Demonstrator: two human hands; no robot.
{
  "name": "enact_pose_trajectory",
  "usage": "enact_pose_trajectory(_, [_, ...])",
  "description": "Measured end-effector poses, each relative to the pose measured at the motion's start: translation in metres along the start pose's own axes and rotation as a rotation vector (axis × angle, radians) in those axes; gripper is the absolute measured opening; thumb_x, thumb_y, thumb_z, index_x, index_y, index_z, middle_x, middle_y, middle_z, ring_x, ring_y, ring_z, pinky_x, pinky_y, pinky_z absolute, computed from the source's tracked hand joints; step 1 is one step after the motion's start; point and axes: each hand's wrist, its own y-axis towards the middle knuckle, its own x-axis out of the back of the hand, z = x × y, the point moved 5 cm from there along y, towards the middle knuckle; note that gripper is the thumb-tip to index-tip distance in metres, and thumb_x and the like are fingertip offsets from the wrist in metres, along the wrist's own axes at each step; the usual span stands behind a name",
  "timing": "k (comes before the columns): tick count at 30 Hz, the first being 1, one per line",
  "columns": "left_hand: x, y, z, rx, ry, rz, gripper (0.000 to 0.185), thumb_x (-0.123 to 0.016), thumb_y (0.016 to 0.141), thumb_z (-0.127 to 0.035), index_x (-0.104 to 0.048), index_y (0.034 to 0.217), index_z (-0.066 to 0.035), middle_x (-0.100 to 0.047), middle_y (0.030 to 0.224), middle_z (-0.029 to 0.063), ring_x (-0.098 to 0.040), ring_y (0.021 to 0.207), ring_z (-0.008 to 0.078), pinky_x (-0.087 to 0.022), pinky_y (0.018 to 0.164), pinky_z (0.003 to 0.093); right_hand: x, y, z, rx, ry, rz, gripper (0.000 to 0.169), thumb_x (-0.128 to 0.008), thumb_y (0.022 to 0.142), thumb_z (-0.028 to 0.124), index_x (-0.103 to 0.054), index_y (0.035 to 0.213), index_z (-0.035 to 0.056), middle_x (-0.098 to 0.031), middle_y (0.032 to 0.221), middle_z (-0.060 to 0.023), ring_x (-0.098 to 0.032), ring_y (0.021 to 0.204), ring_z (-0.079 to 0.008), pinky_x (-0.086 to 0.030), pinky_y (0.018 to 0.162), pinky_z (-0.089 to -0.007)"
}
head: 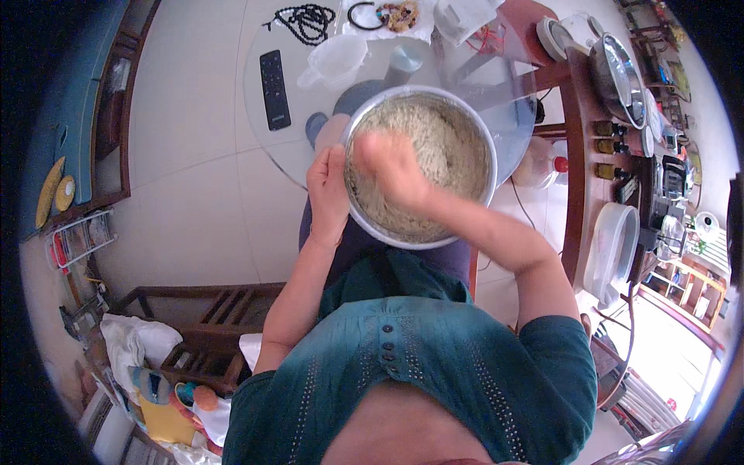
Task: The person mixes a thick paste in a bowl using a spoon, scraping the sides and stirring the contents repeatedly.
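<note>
A round metal bowl [493, 168] rests at my lap, by the near edge of a glass table. Pale, sticky dough [427, 136] lies in it and clings to the inner wall. My left hand [328, 186] grips the bowl's left rim, thumb at the edge. Inside the bowl, over the left part of the dough, is my right hand [389, 165], blurred by motion. Its fingers look curled, but whether they hold any dough cannot be told.
On the round glass table [256, 110] lie a black remote control [275, 90], a translucent plastic scoop [337, 61], black beads [305, 23] and a bracelet [401, 14]. To the right, a wooden table [575, 174] bears a steel basin [619, 81] and a plastic tub [610, 250].
</note>
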Motion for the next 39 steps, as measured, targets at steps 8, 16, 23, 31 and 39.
enact_pose_trajectory(8, [0.004, -0.004, 0.005, 0.015, -0.032, -0.019, 0.029, -0.044, 0.09, -0.021, -0.047, 0.068, -0.003, -0.04, 0.063, -0.0067, -0.033, 0.059, 0.0017, -0.03, 0.051, 0.0176, 0.057, -0.06, -0.03, 0.03, 0.068, 0.079, 0.041, -0.04, 0.088, 0.031, -0.04, 0.056, 0.0046, -0.037, 0.051, -0.0003, -0.035, 0.049, -0.0111, -0.03, 0.044, -0.0298])
enact_pose_trajectory(16, [0.006, -0.008, 0.006, 0.05, -0.08, -0.058, 0.03, -0.043, 0.09, -0.019, -0.045, 0.065, -0.003, -0.039, 0.062, -0.0063, -0.031, 0.058, 0.002, -0.029, 0.05, 0.0189, 0.093, 0.013, -0.029, -0.017, -0.077, -0.237, 0.043, -0.036, 0.088, 0.03, -0.037, 0.053, 0.006, -0.038, 0.05, -0.0013, -0.036, 0.046, -0.0133, -0.029, 0.044, -0.0298])
enact_pose_trajectory(23, [-0.006, -0.004, -0.001, -0.004, -0.008, 0.023, 0.028, -0.043, 0.09, -0.019, -0.046, 0.067, -0.004, -0.04, 0.063, -0.0062, -0.032, 0.059, 0.0018, -0.029, 0.05, 0.0185, -0.015, -0.011, -0.004, 0.014, 0.165, 0.147, 0.04, -0.043, 0.086, 0.029, -0.038, 0.055, 0.004, -0.039, 0.052, -0.0002, -0.037, 0.047, -0.0108, -0.031, 0.045, -0.0293])
enact_pose_trajectory(31, [-0.001, -0.009, -0.001, 0.067, -0.065, -0.045, 0.027, -0.043, 0.09, -0.021, -0.05, 0.072, -0.004, -0.044, 0.066, -0.0061, -0.036, 0.061, 0.0016, -0.032, 0.054, 0.018, 0.057, -0.049, -0.028, 0.023, 0.11, -0.003, 0.047, -0.042, 0.085, 0.041, -0.038, 0.052, 0.0087, -0.037, 0.048, -0.0007, -0.035, 0.045, -0.0115, -0.028, 0.043, -0.0257])
enact_pose_trajectory(39, [0.009, -0.009, 0.008, 0.038, -0.061, -0.027, 0.026, -0.044, 0.09, -0.021, -0.05, 0.071, -0.004, -0.044, 0.065, -0.0061, -0.036, 0.06, 0.0011, -0.031, 0.052, 0.0175, 0.096, 0.019, -0.036, -0.085, 0.156, -0.232, 0.04, -0.037, 0.089, 0.031, -0.038, 0.056, 0.0094, -0.038, 0.05, 0.0011, -0.036, 0.046, -0.0102, -0.028, 0.043, -0.027])
